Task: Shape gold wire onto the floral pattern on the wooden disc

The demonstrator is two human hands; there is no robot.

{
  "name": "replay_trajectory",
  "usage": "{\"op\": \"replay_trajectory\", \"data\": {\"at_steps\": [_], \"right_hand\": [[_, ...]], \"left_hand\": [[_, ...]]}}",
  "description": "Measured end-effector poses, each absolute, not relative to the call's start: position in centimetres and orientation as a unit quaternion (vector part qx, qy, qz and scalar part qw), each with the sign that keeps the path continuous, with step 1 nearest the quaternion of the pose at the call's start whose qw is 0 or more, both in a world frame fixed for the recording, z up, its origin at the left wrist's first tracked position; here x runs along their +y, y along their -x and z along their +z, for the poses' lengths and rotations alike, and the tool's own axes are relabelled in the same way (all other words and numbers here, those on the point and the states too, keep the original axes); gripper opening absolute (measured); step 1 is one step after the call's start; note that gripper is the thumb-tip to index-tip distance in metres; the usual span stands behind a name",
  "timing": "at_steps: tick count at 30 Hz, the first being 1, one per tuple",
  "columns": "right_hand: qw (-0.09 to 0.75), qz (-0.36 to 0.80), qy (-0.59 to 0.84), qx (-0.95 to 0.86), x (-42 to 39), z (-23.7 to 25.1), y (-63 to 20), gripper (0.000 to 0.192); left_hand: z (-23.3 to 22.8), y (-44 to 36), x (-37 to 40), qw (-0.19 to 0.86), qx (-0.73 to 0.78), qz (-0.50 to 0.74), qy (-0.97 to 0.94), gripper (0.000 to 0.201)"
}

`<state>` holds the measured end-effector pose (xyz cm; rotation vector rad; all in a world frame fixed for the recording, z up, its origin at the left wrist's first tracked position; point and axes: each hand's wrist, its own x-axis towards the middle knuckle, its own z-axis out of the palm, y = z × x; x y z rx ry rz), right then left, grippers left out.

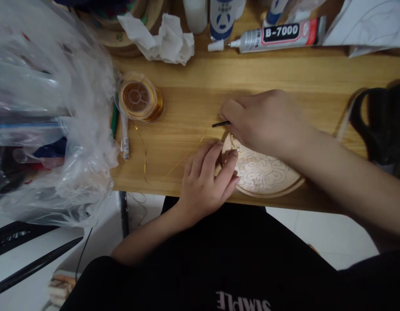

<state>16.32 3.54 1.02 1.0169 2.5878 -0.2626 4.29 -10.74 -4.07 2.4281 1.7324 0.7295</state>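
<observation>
A round wooden disc (pixel 268 172) with a flower pattern drawn in dark lines lies at the table's front edge. My left hand (pixel 208 177) holds the disc at its left rim, with the index fingertip pressed beside a bent piece of gold wire (pixel 233 140). Over the disc's upper part, my right hand (pixel 261 119) is closed on a slim black tool (pixel 221 124). Only the tool's tip shows; the fingers hide the rest, so its kind is unclear. Thin gold wire also trails across the table to the left of the disc.
A spool of gold wire (pixel 140 99) stands left of my hands. Plastic bags (pixel 57 108) crowd the left side. Crumpled tissue (pixel 167 41), a B-7000 glue tube (pixel 280 34) and bottles (pixel 222 17) line the back. A black strap-like item (pixel 378 116) lies at right.
</observation>
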Motion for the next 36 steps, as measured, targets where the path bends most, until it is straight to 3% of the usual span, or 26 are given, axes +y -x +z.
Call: {"op": "replay_trajectory", "data": {"at_steps": [10,36], "right_hand": [[0.182,-0.132,-0.368,0.903,3.34,1.53,-16.11,0.043],[0.155,-0.086,-0.358,0.917,3.15,1.23,-16.48,0.038]], "left_hand": [[-3.75,-4.48,-10.68,0.059,0.576,0.239,-0.780,0.035],[-3.51,-4.71,-10.28,0.038,0.594,0.206,-0.777,0.039]]}}
